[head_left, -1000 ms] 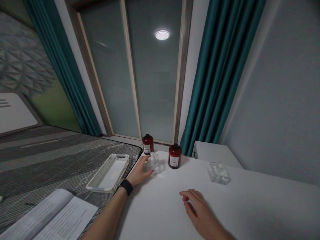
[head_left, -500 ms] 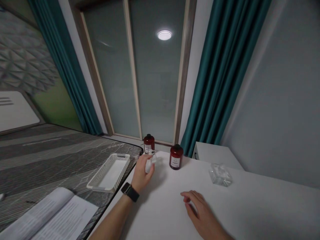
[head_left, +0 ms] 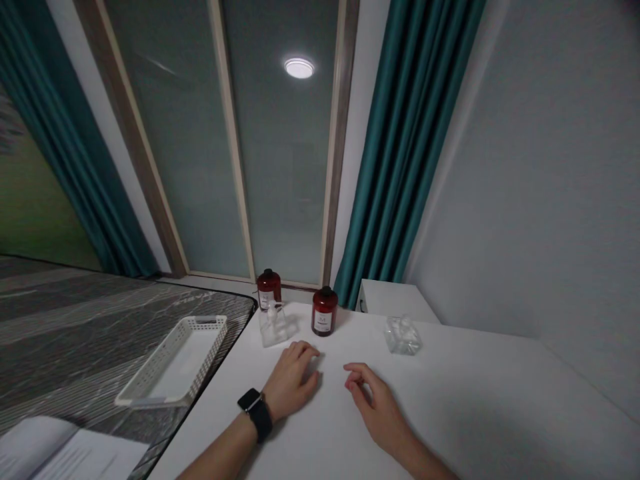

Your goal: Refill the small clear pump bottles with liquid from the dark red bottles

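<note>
My left hand (head_left: 291, 379), a dark watch (head_left: 256, 408) on its wrist, is over the white table with its thumb apart from loosely bent fingers and nothing in it. Just beyond it stands a clear pump bottle (head_left: 273, 328) with a pale top. My right hand (head_left: 376, 408) is low over the table, empty, fingers slightly curled and thumb apart. Past the hands, a dark-red bottle (head_left: 325, 315) with a black cap and white label stands upright. A second dark-red bottle (head_left: 269, 288) is behind the pump bottle, its lower part partly covered.
A clear, faceted glass-like or plastic object (head_left: 403, 335) sits on the table (head_left: 480, 400) at the right. On the grey striped bed (head_left: 100, 333) to the left lie a white basket (head_left: 173, 363) and an open book (head_left: 75, 453). Beyond the table is a white cabinet (head_left: 397, 300).
My left hand has let go of the clear pump bottle, which now stands on the table, and has drawn back toward me. The view has turned to the right.
</note>
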`<state>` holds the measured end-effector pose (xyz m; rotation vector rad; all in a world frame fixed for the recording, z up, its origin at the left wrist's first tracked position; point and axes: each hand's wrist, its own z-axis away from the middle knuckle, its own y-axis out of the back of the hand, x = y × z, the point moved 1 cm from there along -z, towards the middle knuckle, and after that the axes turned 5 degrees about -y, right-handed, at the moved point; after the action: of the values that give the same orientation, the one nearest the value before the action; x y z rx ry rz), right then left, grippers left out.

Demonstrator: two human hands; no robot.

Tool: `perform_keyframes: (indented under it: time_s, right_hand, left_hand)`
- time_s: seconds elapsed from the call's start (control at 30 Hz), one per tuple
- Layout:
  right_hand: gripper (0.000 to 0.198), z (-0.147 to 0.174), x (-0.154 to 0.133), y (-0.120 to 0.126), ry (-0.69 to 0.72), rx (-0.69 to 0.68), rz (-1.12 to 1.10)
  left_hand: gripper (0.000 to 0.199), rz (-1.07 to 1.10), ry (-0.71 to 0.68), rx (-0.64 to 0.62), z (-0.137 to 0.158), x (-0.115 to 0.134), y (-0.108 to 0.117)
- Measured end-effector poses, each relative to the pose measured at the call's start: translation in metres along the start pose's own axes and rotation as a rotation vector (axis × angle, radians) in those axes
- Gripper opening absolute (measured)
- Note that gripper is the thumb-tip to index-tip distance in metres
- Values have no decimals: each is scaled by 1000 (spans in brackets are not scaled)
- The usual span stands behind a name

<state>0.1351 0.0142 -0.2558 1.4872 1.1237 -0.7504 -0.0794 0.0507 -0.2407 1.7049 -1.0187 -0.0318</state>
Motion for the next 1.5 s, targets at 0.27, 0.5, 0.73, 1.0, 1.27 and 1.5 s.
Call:
perform_keyframes:
  time_s: [0.27,0.5,0.73,1.0,1.27,1.5]
  right_hand:
    - [27,-27,6,-5,-31,81,-73]
    - [44,-100,-1,-21,100,297,-12]
    - [53,-141,-9,-42,181,349,-64]
    - [40,-158,-4,-44,193,263,-114]
    - [38,-130,0,-21,163,183,-124]
    - [34,-76,-9,13,167,109,-132]
  left_hand:
    - [25,-31,0,-80,0,1,5]
    - [22,-33,9,-78,-1,-2,4]
    - [24,-15,1,-72,0,-2,4]
    - [23,0,3,-61,-1,0,4]
    - [20,5,20,6,-2,-3,7]
    - [16,-21,-4,7,-1,0,3]
